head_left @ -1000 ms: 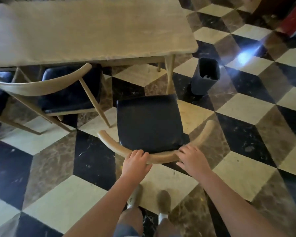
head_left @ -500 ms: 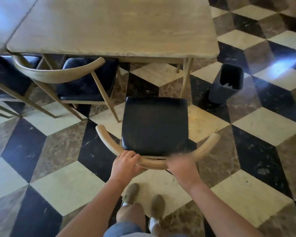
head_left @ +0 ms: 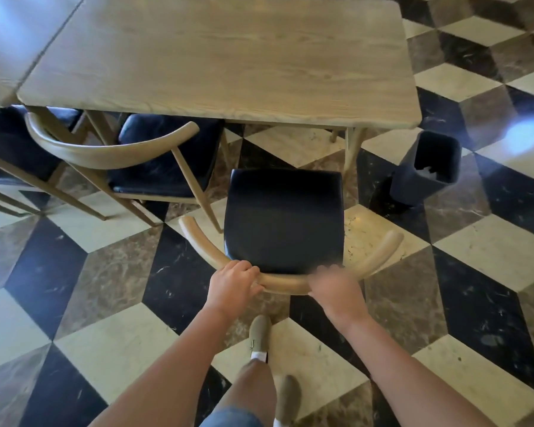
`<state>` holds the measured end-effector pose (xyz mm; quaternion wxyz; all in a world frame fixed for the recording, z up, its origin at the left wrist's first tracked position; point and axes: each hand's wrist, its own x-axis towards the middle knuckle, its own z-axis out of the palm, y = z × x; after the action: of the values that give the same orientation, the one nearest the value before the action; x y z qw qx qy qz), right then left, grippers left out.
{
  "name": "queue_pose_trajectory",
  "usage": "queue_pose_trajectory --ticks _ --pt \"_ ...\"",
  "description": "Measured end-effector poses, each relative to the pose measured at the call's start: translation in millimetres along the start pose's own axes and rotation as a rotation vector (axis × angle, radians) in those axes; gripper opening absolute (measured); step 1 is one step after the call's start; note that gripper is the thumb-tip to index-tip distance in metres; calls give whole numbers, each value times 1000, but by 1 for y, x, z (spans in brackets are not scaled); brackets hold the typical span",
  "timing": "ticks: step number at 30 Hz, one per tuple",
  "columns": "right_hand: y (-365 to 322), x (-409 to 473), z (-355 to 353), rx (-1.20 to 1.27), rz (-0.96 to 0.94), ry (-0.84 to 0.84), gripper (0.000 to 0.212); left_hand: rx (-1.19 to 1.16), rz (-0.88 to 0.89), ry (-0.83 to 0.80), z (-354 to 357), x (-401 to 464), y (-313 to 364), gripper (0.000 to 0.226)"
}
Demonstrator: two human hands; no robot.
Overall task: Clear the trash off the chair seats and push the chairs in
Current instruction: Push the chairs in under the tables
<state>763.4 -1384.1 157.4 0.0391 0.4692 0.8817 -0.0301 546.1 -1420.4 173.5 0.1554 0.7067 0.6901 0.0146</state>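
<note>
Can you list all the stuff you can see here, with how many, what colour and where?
table: one, light wood, top middle; a second tabletop shows at far left
chairs: two, wood with black seats; near chair in front of the table, other chair tucked at left
bin: one, dark grey, on the floor at right
floor: cream, brown and black tiles
shoes: two, tan, bottom middle
hands: two, left hand and right hand gripping the near chair's back
</note>
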Motion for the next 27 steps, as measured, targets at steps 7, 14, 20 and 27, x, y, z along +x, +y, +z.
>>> queue_pose_trajectory --ticks 7,14,20,27 --pt "3 63 -11 1 -7 9 34 -12 19 -26 -15 59 -36 33" --pt "20 118 -18 -6 42 22 34 -48 36 7 -28 116 -48 35" --pt "38 156 -24 -7 54 17 38 -54 20 11 -38 159 -55 37" --pt "68 199 -26 3 -4 31 33 -43 -31 35 -45 204 -54 42"
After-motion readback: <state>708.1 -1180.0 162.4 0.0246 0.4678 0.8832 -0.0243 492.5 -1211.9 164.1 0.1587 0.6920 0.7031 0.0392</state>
